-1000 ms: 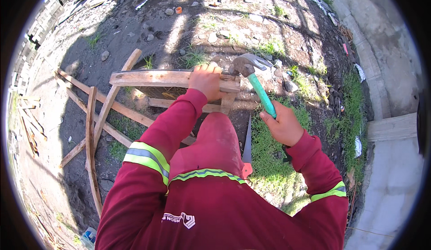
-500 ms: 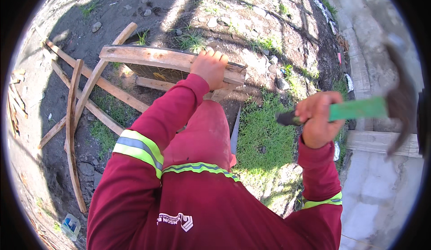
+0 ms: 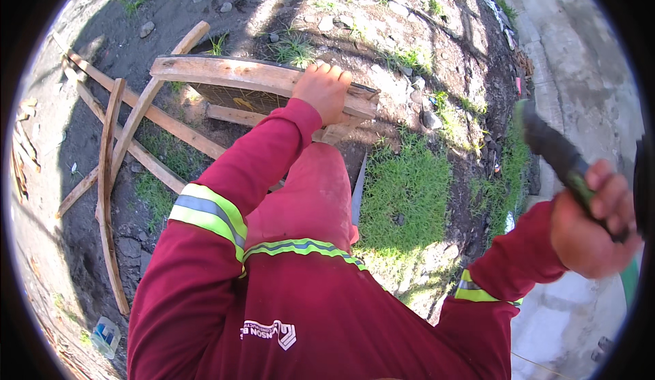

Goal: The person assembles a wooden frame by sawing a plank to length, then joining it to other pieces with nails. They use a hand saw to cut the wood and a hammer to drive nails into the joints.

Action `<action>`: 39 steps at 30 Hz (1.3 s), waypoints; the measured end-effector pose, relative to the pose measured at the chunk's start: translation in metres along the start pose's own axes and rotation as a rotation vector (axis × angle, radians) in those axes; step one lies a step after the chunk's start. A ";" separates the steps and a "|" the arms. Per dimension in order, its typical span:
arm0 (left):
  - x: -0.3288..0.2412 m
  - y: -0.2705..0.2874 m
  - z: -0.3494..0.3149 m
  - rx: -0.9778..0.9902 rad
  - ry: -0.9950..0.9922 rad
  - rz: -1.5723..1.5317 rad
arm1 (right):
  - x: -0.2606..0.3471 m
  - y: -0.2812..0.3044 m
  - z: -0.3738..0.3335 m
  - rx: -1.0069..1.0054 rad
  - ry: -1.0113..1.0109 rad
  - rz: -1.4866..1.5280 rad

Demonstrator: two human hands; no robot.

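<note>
My left hand (image 3: 322, 93) is closed over the upper edge of a wooden frame (image 3: 225, 73), near its right end. The frame has pale lumber edges and a dark panel (image 3: 245, 98) with yellow marks inside. My right hand (image 3: 593, 226) grips a hammer (image 3: 558, 144) by its black handle, out to the right and away from the frame. The handle's end points up and left. A bit of green shaft shows below the hand at the picture's rim; the hammer's head is out of sight. My knee is just below the frame.
Several loose wooden strips (image 3: 109, 196) lie crossed on the dirt at the left. A thin grey blade-like strip (image 3: 358, 192) stands beside my leg, next to a grass patch (image 3: 406, 196). Stones and weeds dot the far ground; concrete paving (image 3: 570, 46) runs along the right.
My right hand has swung right and nearer to me with the hammer, whose head has passed out of view. My left hand has kept its hold on the frame.
</note>
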State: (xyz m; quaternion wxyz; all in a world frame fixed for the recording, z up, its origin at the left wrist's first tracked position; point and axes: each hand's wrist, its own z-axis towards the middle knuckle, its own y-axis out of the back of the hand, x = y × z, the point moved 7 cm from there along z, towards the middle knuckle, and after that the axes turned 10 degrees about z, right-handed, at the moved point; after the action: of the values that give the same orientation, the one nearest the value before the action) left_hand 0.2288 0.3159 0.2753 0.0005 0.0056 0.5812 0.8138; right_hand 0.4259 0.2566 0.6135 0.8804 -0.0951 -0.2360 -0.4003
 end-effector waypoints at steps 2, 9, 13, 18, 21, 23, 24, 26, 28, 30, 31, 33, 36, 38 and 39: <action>0.001 0.005 0.003 -0.025 -0.002 -0.003 | -0.081 0.019 -0.097 0.004 -0.635 -0.432; 0.005 0.004 0.003 0.016 0.013 -0.007 | -0.018 0.097 -0.066 -0.331 -0.486 -0.220; 0.002 -0.004 0.001 -0.002 0.007 -0.016 | 0.028 0.034 0.034 0.478 -0.362 -0.780; -0.002 0.001 -0.001 -0.075 0.024 0.067 | -0.110 0.024 -0.141 0.153 -0.967 -0.619; -0.004 -0.001 -0.003 -0.015 -0.005 -0.053 | -0.119 0.052 -0.179 0.123 -1.260 -0.666; -0.004 0.000 -0.004 -0.006 -0.003 0.003 | -0.077 0.063 -0.123 -0.107 -0.999 -0.469; -0.001 0.000 -0.002 -0.013 0.010 0.051 | -0.049 0.062 -0.076 -0.175 -0.760 -0.362; 0.001 -0.003 0.000 0.009 -0.002 0.003 | 0.010 0.043 0.010 -0.096 -0.238 0.044; 0.002 -0.003 0.001 -0.003 -0.005 -0.022 | 0.026 0.080 0.018 -0.328 -0.508 -0.577; 0.000 -0.002 0.000 -0.003 -0.003 -0.007 | 0.016 0.071 0.000 -0.285 -0.439 -0.743; 0.000 0.001 0.000 -0.033 0.001 0.000 | -0.017 0.047 -0.031 -0.213 -0.289 -0.475; -0.003 0.001 0.000 0.015 -0.014 0.003 | -0.101 0.050 -0.127 -0.078 -0.735 -0.600; -0.003 0.008 -0.004 0.001 -0.004 -0.016 | -0.157 0.100 -0.259 0.181 -1.384 -0.944; 0.003 0.006 -0.003 0.064 0.034 -0.035 | -0.140 0.125 -0.303 -0.073 -1.537 -0.816; 0.001 0.004 -0.005 0.099 0.011 -0.035 | -0.133 0.126 -0.312 -0.263 -1.372 -0.565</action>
State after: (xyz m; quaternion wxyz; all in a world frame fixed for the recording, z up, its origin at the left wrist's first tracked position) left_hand 0.2280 0.3100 0.2775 0.0115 -0.0090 0.6209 0.7837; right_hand 0.5512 0.3167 0.2793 0.3810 -0.3634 -0.6972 -0.4865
